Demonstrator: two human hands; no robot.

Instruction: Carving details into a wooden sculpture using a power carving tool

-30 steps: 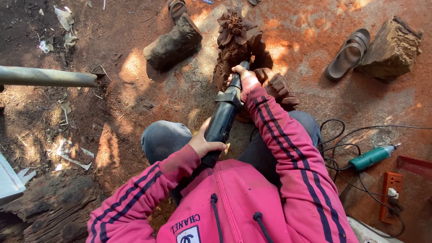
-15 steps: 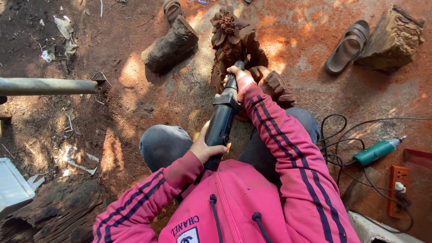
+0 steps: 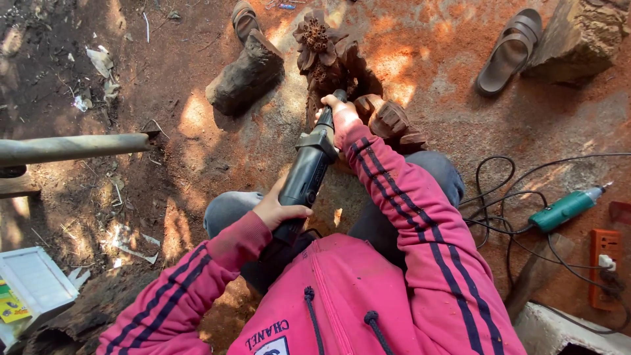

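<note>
A black power grinder [image 3: 307,174] points away from me at a brown carved wood piece [image 3: 327,60] with flower shapes, standing on the dirt ground. My left hand [image 3: 279,209] grips the rear of the grinder's body. My right hand [image 3: 336,110] holds its front end right against the carving. Both arms wear pink sleeves with dark stripes. The tool's tip is hidden behind my right hand.
A wood block [image 3: 246,73] lies left of the carving, sandals [image 3: 511,51] and a log [image 3: 578,39] at far right. A green power tool [image 3: 565,209], cables and an orange socket strip [image 3: 603,266] sit at right. A grey pipe [image 3: 72,148] reaches in from the left.
The view has shifted slightly; my hands keep the same grip on the grinder, which stays against the carving.
</note>
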